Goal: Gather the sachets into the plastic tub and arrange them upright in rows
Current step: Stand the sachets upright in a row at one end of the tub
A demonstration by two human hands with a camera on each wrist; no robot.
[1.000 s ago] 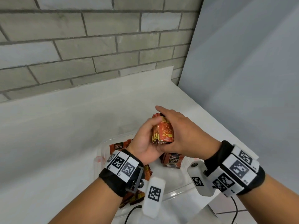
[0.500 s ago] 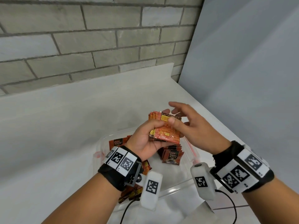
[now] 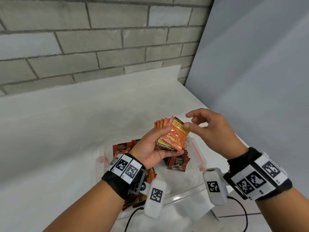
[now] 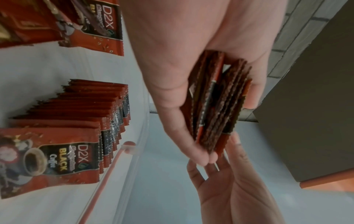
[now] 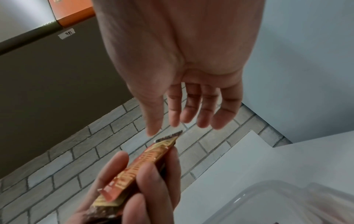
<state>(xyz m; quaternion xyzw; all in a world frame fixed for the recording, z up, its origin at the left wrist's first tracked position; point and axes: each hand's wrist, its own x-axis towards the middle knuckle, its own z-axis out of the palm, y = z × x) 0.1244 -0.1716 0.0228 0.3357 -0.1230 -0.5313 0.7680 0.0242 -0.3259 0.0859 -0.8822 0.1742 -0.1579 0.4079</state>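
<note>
Held stack: a bundle of sachets (image 3: pixel 170 136) fanned in the left hand (image 3: pixel 153 148), above the plastic tub (image 3: pixel 197 174); printed back of the top sachet faces up.
Left hand: fingers and thumb curled round the stack, clamping it at its lower half.
Right hand (image 3: pixel 215 131): holds nothing, fingers loosely spread; thumb tip (image 3: pixel 187 126) at or just beside the stack's upper right edge. Contact cannot be told.
Key relation: the stack lies at about 9 o'clock from the right hand; its long axis runs roughly 7 to 1 o'clock in the head view, free end toward the right hand's fingers.
Nearer hand: the right is the free one, nearest that top edge.
Tub row: sachets (image 4: pixel 76 109) stand upright in a row inside the tub, at 6 o'clock beneath the stack.
Loose sachets: others lie at the tub's left side (image 3: pixel 120 148).
Likely next step: square the stack, then lower it upright beside the row.
</note>
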